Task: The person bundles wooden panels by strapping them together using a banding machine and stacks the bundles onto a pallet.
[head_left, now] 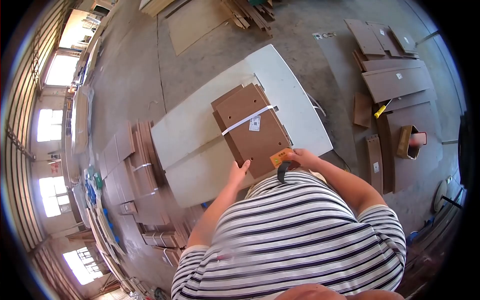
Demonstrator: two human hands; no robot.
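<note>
A bundle of brown boards point(250, 135) with small round holes lies on a white table. A white strap point(247, 120) runs across the bundle, and a printed label point(254, 123) is stuck on the top board. My left hand point(239, 172) is at the near left corner of the boards, thumb and fingers apart, touching the edge. Near the right corner, my right hand point(302, 157) is closed on a flat orange packet point(281, 157) with dark print. A black strap point(283, 172) hangs just below the packet, in front of my striped shirt.
The white table point(305, 105) has a slot along its middle. Strapped board stacks point(142, 165) stand to the left. On the right are more boards point(395, 80), a yellow-handled screwdriver point(380, 111) and a small cardboard box point(406, 142). Wood strips point(250, 12) lie on the floor ahead.
</note>
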